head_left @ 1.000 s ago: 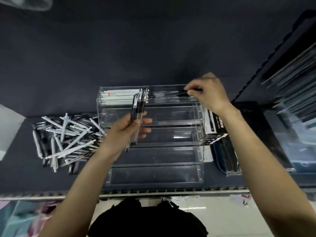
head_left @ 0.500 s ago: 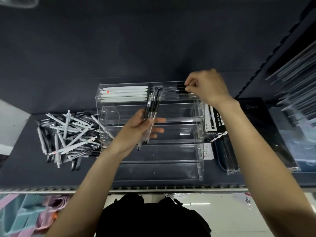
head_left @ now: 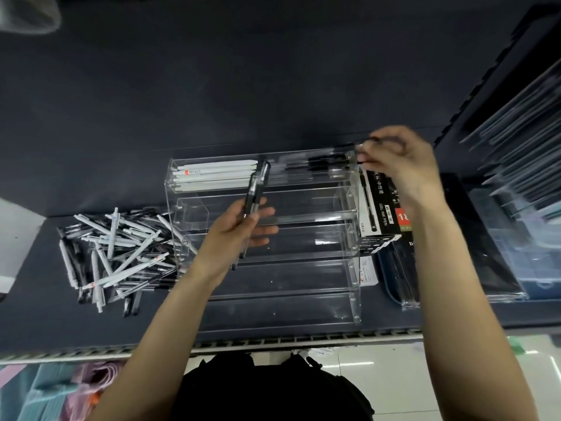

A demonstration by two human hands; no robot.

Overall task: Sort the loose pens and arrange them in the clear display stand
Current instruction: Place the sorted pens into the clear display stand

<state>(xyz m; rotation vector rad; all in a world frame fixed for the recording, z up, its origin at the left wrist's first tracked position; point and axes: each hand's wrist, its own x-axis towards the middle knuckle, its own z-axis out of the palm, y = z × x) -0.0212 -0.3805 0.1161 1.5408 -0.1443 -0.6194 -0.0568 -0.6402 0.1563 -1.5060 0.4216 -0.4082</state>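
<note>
Head view: the left hand [head_left: 239,229] grips a bunch of black pens [head_left: 254,192] over the clear stand [head_left: 353,268], while the right hand [head_left: 391,159], blurred, pinches one pen at the top tier's right end. White pens [head_left: 212,177] fill that tier's left. The loose pile [head_left: 115,250] waits left. Best laid flat, tips aligned, black beside black.

We see a clear stand [head_left: 352,268] on a dark navy shelf [head_left: 212,86]. Its top tier holds white pens [head_left: 212,174] and black-and-clear pens [head_left: 318,164]. At the shelf's left edge, our pile [head_left: 118,250] mixes white and black. The box [head_left: 379,208] is black with a red patch.
</note>
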